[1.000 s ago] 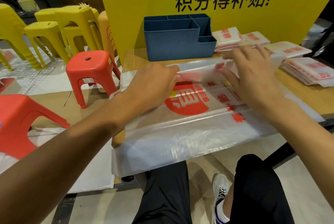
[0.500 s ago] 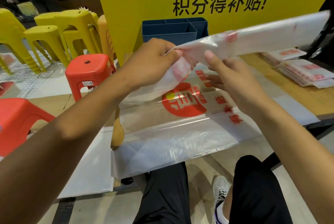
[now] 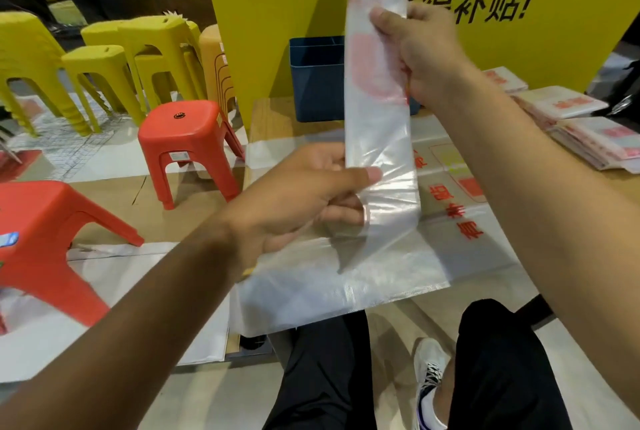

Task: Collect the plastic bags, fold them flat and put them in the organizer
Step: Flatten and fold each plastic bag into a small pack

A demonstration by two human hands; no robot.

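A clear plastic bag folded into a long narrow strip (image 3: 377, 110) stands upright in the air in front of me, with faint red print near its middle. My left hand (image 3: 304, 194) pinches its lower end between thumb and fingers. My right hand (image 3: 415, 51) grips it higher up, thumb across the front. Behind the strip stands the blue organizer (image 3: 317, 79), partly hidden by it. More clear bags with red print (image 3: 450, 207) lie spread flat on the wooden table (image 3: 273, 119) and hang over its near edge.
Stacks of folded bags (image 3: 595, 138) lie at the table's right. A yellow board with black characters (image 3: 277, 13) stands behind the organizer. Red stools (image 3: 188, 138) and yellow stools (image 3: 114, 62) fill the floor to the left. My legs and a white shoe (image 3: 429, 381) are below the table edge.
The folded strip has swung from roughly level to upright. My right hand rose to grip its upper part, and my left hand dropped to its lower end.
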